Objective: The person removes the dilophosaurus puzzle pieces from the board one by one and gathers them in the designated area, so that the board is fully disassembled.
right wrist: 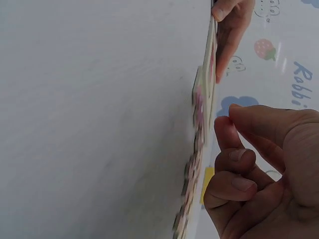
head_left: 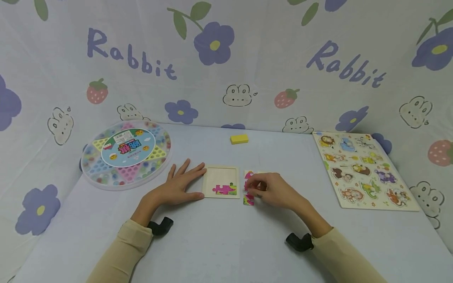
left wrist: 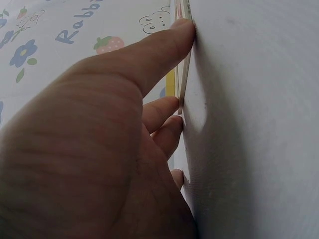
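Observation:
A square wooden puzzle tray point(head_left: 221, 196) lies flat, with joined pink and green jigsaw pieces point(head_left: 225, 190) in its lower right part. My left hand point(head_left: 182, 184) rests at the tray's left side, fingers spread, with fingertips and thumb touching its edge. Right of the tray, loose jigsaw pieces point(head_left: 249, 201) lie on the table, partly hidden under my right hand point(head_left: 270, 189). That hand is above them with fingers curled. In the right wrist view the thumb and index fingertip point(right wrist: 235, 107) meet, and no piece shows between them.
A round Chinese checkers box point(head_left: 162, 137) lies at the left. Behind the tray is a yellow block point(head_left: 239, 139). A wooden animal peg board point(head_left: 355, 173) lies at the right. A printed cloth point(head_left: 265, 59) hangs behind the white table point(head_left: 212, 243).

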`<state>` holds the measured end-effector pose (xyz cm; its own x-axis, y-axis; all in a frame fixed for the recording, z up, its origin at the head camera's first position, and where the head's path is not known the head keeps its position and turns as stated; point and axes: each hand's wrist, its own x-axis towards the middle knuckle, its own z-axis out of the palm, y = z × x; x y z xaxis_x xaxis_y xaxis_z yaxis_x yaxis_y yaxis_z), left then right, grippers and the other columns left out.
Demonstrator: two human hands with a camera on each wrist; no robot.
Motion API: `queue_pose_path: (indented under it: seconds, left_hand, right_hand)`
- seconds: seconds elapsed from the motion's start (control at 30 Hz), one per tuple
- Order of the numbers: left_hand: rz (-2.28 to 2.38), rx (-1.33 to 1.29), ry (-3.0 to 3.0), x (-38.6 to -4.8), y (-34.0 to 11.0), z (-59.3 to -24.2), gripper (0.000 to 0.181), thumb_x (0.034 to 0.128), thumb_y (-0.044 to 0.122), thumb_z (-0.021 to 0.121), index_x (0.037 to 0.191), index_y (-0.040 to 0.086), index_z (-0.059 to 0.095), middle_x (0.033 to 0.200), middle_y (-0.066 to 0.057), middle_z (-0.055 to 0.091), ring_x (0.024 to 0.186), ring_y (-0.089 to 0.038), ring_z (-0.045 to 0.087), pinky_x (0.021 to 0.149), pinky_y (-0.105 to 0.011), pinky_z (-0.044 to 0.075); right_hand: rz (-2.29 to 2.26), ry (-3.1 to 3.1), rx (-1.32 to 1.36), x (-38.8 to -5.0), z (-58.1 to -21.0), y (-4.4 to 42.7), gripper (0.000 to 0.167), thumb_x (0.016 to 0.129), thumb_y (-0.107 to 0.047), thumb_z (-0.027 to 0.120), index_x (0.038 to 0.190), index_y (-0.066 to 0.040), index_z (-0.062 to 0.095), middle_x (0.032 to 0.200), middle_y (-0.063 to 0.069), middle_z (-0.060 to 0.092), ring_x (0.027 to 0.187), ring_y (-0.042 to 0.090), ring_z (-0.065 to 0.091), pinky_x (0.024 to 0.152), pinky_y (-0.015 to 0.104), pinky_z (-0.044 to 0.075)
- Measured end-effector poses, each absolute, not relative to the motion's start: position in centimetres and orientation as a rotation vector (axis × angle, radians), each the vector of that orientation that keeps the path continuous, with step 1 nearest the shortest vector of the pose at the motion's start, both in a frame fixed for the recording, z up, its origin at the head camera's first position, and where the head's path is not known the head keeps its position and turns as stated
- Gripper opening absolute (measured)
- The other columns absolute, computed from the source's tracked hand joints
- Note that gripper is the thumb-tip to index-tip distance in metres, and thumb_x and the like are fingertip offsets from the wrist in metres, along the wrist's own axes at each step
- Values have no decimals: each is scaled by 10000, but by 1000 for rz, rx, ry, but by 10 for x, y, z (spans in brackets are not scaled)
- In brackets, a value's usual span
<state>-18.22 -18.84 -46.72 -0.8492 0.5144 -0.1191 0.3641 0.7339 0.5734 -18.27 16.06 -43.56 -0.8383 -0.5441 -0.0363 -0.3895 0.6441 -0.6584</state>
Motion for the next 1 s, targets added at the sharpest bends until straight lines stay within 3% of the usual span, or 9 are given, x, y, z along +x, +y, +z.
queue_pose_path:
  seconds: [0.37, 0.63, 1.0]
  left_hand:
    - [797, 685, 2655, -183, -189, -466, 861, 980, 510, 708, 1689, 232, 306, 1806, 11, 160, 1679, -397, -100, 1279, -711, -160]
    - [791, 688, 2654, -184, -188, -465, 858, 985, 512, 701, 1690, 230, 302, 1807, 10, 155, 1678, -401, -103, 1275, -716, -162]
    - [785, 681, 2656, -184, -189, -467, 863, 982, 528, 695, 1692, 247, 293, 1807, 27, 153, 1681, -388, -103, 1279, -710, -162]
  right_hand:
    - [-969, 2536, -891, -197, -431, 120, 178, 987, -124, 743, 1161, -119, 779, 979, 5, 740, 677, 96, 549, 604, 202, 452]
    - [-866, 2462, -929, -207, -429, 104, 296, 983, -87, 729, 1276, -123, 746, 1146, 33, 742, 745, 108, 590, 669, 216, 511]
    - [-787, 2414, -913, -214, -430, 95, 362, 968, -14, 698, 1287, -174, 755, 1195, 31, 690, 838, 137, 584, 767, 246, 528]
